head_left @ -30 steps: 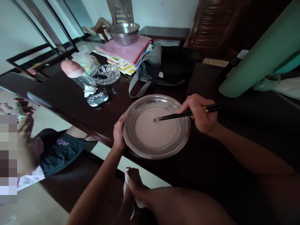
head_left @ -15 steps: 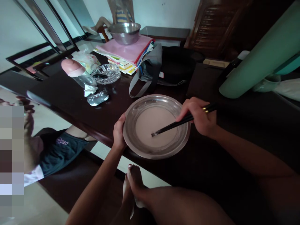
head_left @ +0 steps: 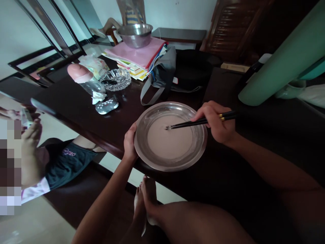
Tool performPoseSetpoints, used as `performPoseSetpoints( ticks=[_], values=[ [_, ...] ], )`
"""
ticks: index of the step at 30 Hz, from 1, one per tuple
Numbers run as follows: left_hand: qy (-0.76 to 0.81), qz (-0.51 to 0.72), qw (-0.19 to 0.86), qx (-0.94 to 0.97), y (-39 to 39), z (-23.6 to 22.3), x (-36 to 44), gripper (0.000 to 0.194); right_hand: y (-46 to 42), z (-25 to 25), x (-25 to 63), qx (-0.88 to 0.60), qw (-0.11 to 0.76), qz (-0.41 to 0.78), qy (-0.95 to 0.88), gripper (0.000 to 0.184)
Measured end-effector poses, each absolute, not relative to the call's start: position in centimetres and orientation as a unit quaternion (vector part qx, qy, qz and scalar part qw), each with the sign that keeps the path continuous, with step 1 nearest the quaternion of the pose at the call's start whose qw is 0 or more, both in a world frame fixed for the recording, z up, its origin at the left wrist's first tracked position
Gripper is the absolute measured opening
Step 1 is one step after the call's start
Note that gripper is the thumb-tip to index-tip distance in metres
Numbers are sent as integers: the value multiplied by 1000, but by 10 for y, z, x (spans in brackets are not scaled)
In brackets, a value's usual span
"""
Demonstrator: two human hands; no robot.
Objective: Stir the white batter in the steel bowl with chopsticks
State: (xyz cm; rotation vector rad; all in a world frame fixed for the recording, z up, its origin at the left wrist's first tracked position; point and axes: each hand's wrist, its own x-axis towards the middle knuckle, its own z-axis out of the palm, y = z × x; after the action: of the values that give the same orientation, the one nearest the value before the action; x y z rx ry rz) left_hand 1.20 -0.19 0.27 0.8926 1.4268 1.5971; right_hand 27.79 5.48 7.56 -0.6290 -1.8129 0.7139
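A round metal plate [head_left: 200, 149] holding pale pinkish liquid sits near the front edge of the dark wooden table [head_left: 228, 176]. My left hand [head_left: 130, 142] grips the plate's left rim, fingers curled round it. My right hand [head_left: 215, 122] is closed on a pair of black chopsticks [head_left: 193, 123], whose tips dip into the liquid at the plate's upper middle.
Behind the plate lie a grey bag [head_left: 162, 76], a glass ashtray [head_left: 115, 79], a small remote [head_left: 106, 106], a pink-capped bottle [head_left: 83, 79], and a steel bowl [head_left: 134, 34] on stacked books. A green roll [head_left: 279, 64] leans at right. Another person sits at left [head_left: 38, 162].
The chopstick tips swung from the plate's upper middle down toward its centre, then back up. My left hand kept its hold on the rim.
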Motion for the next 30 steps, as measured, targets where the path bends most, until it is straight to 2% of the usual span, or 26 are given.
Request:
performPoseSetpoints(
  ticks=[3,5,8,11,14,16,19,21,24,27,30],
  values=[
    [560,636,398,351,-1,3,13,32,55,74,279,-250,563,336,-712,41],
    [562,636,399,347,-1,3,13,33,54,73,279,-240,534,361,-726,41],
    [563,632,409,342,-1,4,13,38,55,73,278,-243,488,331,-770,39],
    [572,626,407,340,-2,7,15,40,56,74,278,-258,530,306,-748,40],
    [574,623,407,341,-2,8,15,40,55,76,278,-249,563,349,-706,43],
    [570,624,409,343,-2,7,15,39,54,76,277,-240,527,367,-728,40],
    [563,627,413,347,-1,4,12,37,55,75,277,-250,481,326,-774,37],
    [564,625,408,353,-1,2,11,37,55,74,278,-264,511,303,-760,39],
    [575,616,398,363,-1,1,10,38,55,72,279,-266,561,334,-709,44],
    [573,615,399,367,-1,2,11,42,54,73,278,-245,521,367,-731,42],
    [567,621,401,364,-1,3,11,42,55,75,278,-251,485,324,-772,39]
  ],
)
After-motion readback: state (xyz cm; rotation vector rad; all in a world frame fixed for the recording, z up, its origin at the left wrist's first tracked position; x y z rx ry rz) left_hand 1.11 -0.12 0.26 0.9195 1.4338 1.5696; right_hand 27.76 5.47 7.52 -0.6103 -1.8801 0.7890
